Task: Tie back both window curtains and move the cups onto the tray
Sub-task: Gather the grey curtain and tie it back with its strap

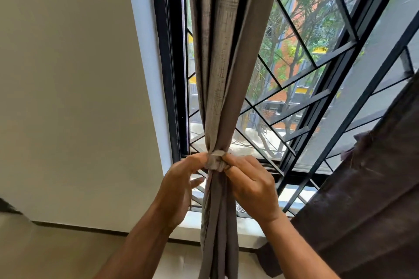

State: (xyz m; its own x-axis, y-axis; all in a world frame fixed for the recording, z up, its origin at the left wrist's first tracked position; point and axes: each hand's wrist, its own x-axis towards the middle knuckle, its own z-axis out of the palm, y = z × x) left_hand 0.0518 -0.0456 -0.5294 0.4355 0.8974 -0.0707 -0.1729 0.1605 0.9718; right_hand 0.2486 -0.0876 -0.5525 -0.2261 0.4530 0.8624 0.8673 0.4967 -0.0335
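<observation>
A grey-brown curtain (223, 56) hangs gathered into a narrow bundle at the left side of the window. A pale fabric tie-back (215, 161) is wrapped around the bundle near sill height. My left hand (179, 188) pinches the tie-back from the left with thumb and fingertips. My right hand (251, 188) grips it from the right. A second, darker curtain (367, 188) hangs loose at the lower right. No cups or tray are in view.
The black window frame (169, 63) with a diagonal metal grille (301, 88) stands behind the curtain. A white sill (192, 226) runs below. A plain cream wall (68, 97) fills the left, with pale floor underneath.
</observation>
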